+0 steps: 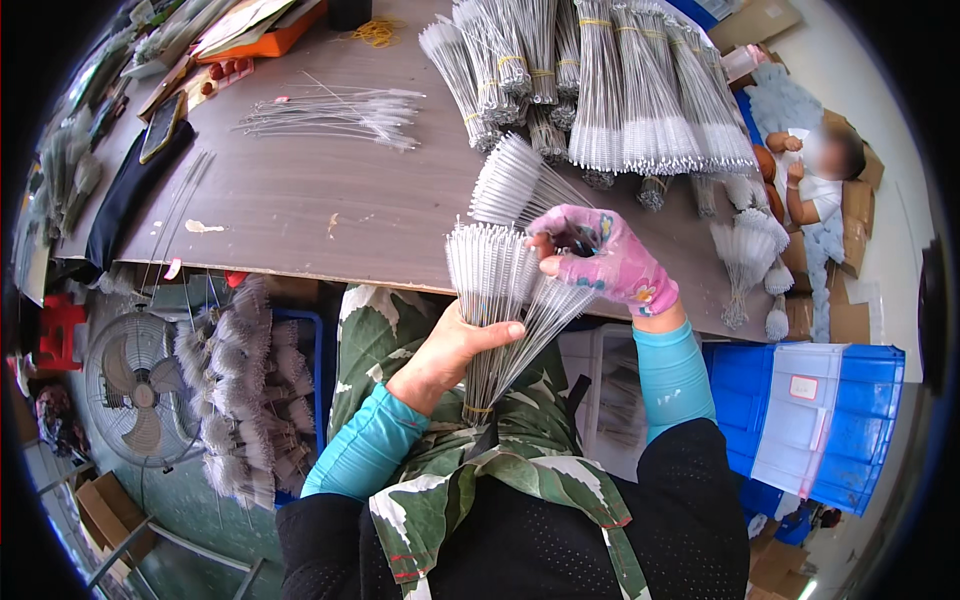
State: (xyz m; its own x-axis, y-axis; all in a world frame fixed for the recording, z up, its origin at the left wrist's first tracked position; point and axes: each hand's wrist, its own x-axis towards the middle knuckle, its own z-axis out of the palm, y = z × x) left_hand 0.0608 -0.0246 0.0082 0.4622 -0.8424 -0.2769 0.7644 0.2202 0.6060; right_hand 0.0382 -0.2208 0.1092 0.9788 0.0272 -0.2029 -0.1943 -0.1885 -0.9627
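Note:
My left hand (455, 350) is bare and wraps round the wire stems of a bundle of thin brushes (490, 265). Their white bristle heads point up and fan apart, and a yellow tie gathers the stems low down. My right hand (605, 260), in a pink flowered glove with bare fingertips, curls beside the right edge of the bristle heads. Its thumb and forefinger are close together; what they pinch, if anything, cannot be made out. Just behind, another brush bundle (508, 180) lies on the table with its bristles toward the left.
The brown table (330, 220) carries stacked brush bundles (650, 100) at the back right and loose brushes (350, 112) at the left. A phone (162, 128) lies further left. Below stand a fan (140, 390) and blue bins (830, 420). Another person (815, 190) sits far right.

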